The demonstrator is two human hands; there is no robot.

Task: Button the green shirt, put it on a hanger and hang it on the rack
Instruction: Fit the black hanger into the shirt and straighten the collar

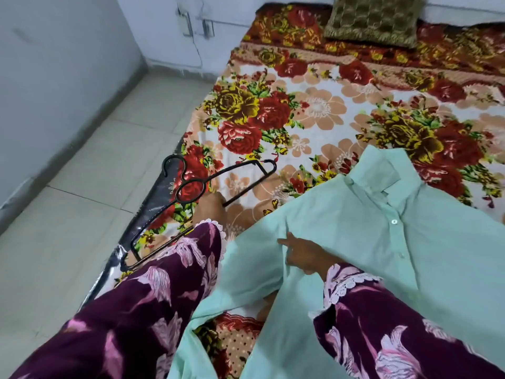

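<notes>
The pale green shirt [382, 242] lies flat on the flowered bed cover, collar pointing away from me, its front placket closed with white buttons showing. A black hanger [218, 179] rests on the bed's left side, hook toward the floor edge. My left hand [210, 207] is closed around the hanger's lower bar. My right hand [303, 254] lies on the shirt's left shoulder area, fingers pressing the cloth, index finger stretched out. Both arms wear purple flowered sleeves with lace cuffs.
The bed [314, 110] with its red and yellow floral cover fills the right side. A brown-gold cushion [374, 20] sits at the far end. Pale floor tiles [95, 173] and a white wall lie to the left. No rack is in view.
</notes>
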